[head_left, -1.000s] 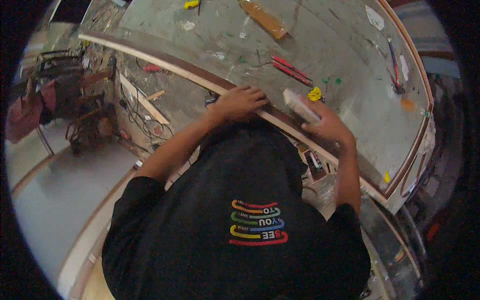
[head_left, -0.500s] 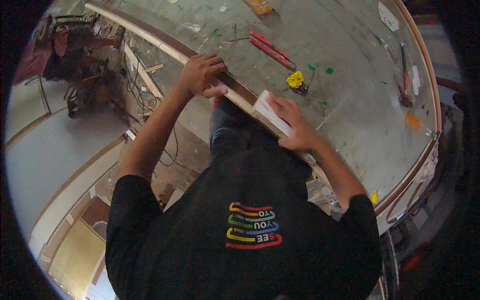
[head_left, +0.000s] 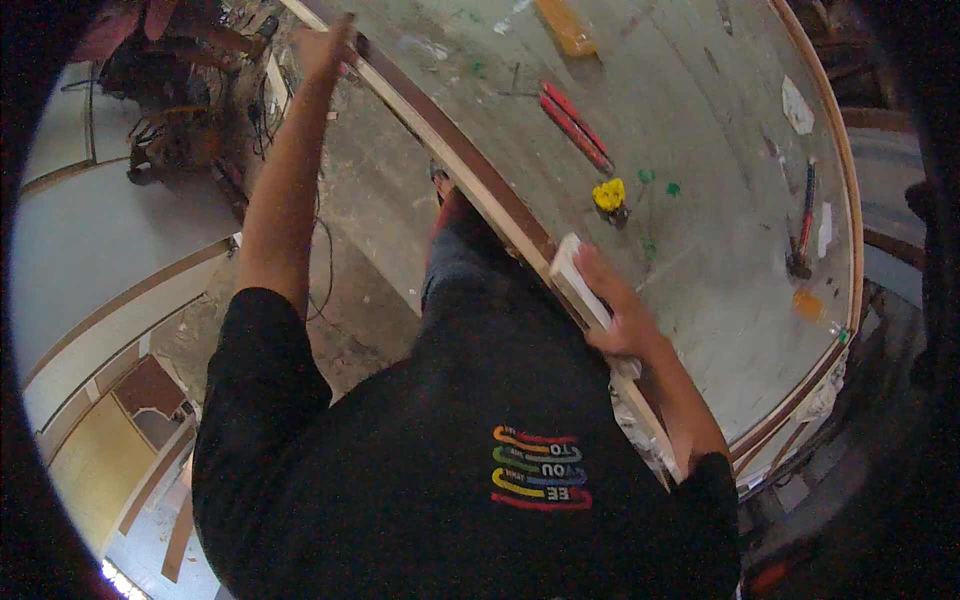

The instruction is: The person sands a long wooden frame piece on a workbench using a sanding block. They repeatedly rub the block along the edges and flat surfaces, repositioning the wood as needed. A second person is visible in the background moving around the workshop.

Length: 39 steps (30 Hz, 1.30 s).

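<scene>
While the right hand (head_left: 625, 310) is grasping a white block (head_left: 585, 282), its fingers are lying along the block's right face and its thumb is sitting near the lower end; the block is resting along a pale wooden strip (head_left: 470, 180), which is running diagonally along the left edge of a broad grey-green panel (head_left: 720, 300); a dark brown band (head_left: 500, 192) is lying just inside the strip; the left hand (head_left: 325, 45) is reaching farther up the strip, well apart from the right, but blur is hiding its fingers, so I cannot tell whether they are gripping or released; on the panel, a long red tool (head_left: 575, 127) is lying beyond the right hand, a yellow-topped thing (head_left: 609, 195) is sitting between them, and an amber bottle (head_left: 565, 26) is lying near the top; farther right, a hammer (head_left: 804, 225) is lying near the curved rim (head_left: 855, 215), with an orange piece (head_left: 808, 304) near its head
</scene>
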Each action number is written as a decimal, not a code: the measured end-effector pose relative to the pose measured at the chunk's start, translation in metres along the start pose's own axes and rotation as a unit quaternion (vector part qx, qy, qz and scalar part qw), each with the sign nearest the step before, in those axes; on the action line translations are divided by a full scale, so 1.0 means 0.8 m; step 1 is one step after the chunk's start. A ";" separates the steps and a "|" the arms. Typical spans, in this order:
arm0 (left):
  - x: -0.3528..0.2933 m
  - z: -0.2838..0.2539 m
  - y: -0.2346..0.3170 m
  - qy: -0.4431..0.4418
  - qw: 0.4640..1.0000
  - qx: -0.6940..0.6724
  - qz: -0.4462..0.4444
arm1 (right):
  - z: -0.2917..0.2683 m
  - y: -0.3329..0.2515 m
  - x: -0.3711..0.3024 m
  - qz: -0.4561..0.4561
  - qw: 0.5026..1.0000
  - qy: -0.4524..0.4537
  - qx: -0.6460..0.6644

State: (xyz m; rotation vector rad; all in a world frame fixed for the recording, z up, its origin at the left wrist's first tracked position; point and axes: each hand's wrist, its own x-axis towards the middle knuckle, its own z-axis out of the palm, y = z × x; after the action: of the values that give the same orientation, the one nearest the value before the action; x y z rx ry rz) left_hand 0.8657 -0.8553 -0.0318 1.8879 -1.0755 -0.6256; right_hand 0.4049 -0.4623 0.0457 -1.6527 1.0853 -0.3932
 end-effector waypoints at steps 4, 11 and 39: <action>0.006 0.022 -0.020 0.016 1.000 -0.009 0.021 | 0.002 -0.013 0.029 0.014 1.000 0.006 -0.014; -0.014 0.016 0.005 0.043 0.995 0.091 0.013 | 0.011 -0.051 0.272 -0.083 0.996 0.038 -0.004; 0.014 0.017 -0.026 0.066 0.992 0.064 0.087 | 0.038 -0.076 0.404 -0.150 0.979 0.140 -0.010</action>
State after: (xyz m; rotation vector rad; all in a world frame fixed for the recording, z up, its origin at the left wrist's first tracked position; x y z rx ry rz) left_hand 0.8702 -0.8649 -0.0564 1.8912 -1.2010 -0.3341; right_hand 0.6260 -0.7043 0.0049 -1.8229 1.0443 -0.8336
